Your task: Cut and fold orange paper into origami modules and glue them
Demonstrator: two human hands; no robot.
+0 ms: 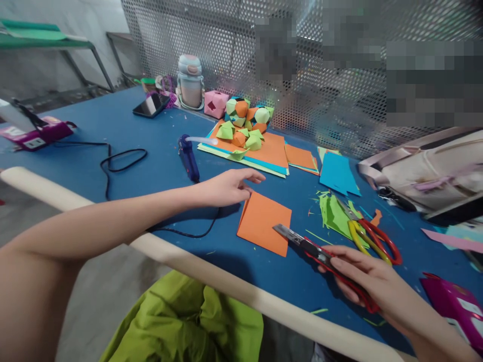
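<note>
Wrapped in my right hand (358, 274) is a red and black utility knife (320, 254). Its blade is out, and the tip appears over the right part of a folded orange paper square (264, 223). My left hand (232, 187) is at the top left corner of that square, fingers stretched out and apart, holding nothing; I cannot tell whether a fingertip touches the paper. Just beyond my left hand lies a dark blue glue gun (189, 160) with a glue stick in it. Scissors (373, 239) with red and yellow handles lie beyond my right hand on green paper scraps (335, 216).
Folded paper shapes (245, 123) sit on stacked orange sheets (271, 148) at the back. Blue paper (337, 173), a bag (437, 171), a bottle (190, 83) and a phone (151, 105) stand around. A black cord (124, 152) crosses the left side. A pale roll edges the table (226, 274).
</note>
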